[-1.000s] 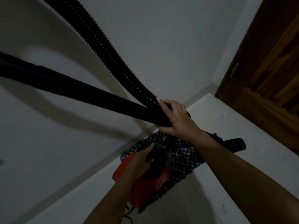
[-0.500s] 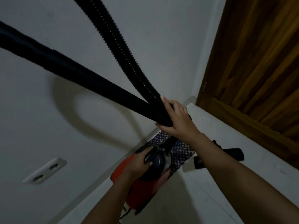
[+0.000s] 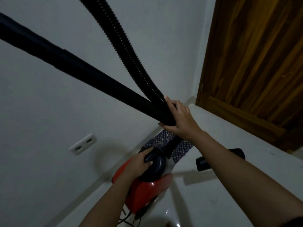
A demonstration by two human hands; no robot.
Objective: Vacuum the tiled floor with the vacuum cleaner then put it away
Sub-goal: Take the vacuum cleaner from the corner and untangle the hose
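By the look of it the sweeping is over and stowing remains: the left hand [image 3: 139, 163] wraps its fingers round the red vacuum cleaner [image 3: 144, 190] handle by the wall, the right hand [image 3: 178, 120] clasping the wand [image 3: 91, 76] and hose [image 3: 127, 51].

Vacuum [image 3: 144, 190] sits on the floor [image 3: 213, 202] by the wall [image 3: 49, 112], mat [image 3: 180, 149] behind it, nozzle [image 3: 203, 163] to its right, socket [image 3: 82, 143] left, door [image 3: 255, 63] far right.
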